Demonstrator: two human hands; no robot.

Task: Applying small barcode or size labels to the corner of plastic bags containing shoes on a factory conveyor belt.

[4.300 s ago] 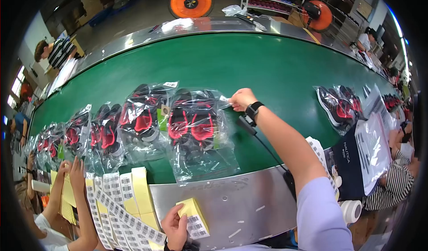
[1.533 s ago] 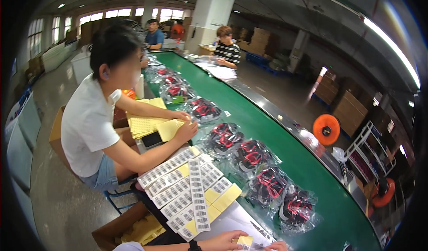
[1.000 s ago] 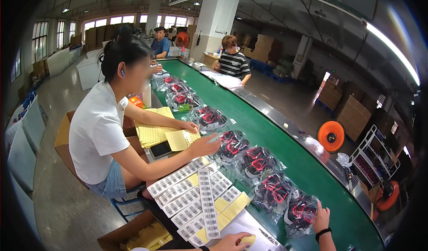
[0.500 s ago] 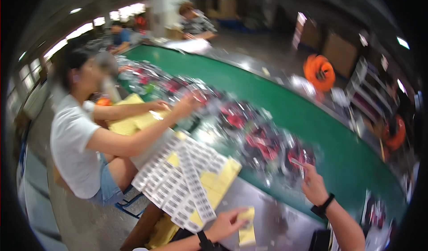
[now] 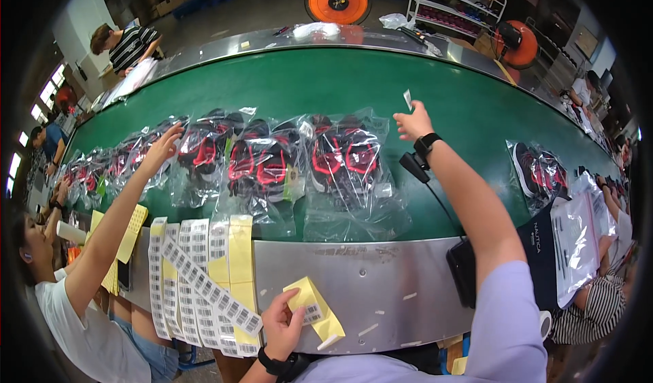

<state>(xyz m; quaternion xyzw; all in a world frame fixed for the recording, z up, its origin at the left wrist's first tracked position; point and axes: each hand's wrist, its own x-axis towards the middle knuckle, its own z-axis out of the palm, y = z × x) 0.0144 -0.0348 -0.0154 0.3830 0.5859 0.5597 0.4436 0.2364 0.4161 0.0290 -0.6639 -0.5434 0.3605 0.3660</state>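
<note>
My left hand point(image 5: 280, 323) pinches a yellow backing strip point(image 5: 331, 326) with a few barcode labels on it, above the metal table edge. Stretched out over the green belt, my right hand point(image 5: 413, 122) has a small white sticker point(image 5: 407, 98) at its fingertips. To the left of that hand lies the nearest clear bag of black and red shoes point(image 5: 345, 158). A row of similar bagged shoes point(image 5: 264, 157) runs along the belt to the left. Sheets of barcode labels point(image 5: 197, 281) on yellow backing hang over the table edge, left of my left hand.
The green belt point(image 5: 326, 77) crosses ahead. Another bagged pair point(image 5: 537, 169) lies at the right, near a dark bag point(image 5: 539, 247) and clear plastic bags point(image 5: 578, 240). A co-worker's arm point(image 5: 119, 223) reaches over the belt at left. An orange fan point(image 5: 338, 1) stands beyond.
The view has swung right, putting the co-worker farther left. My right hand, earlier beside bagged shoes, is now over bare belt with the sticker. My left hand stays at the yellow strip.
</note>
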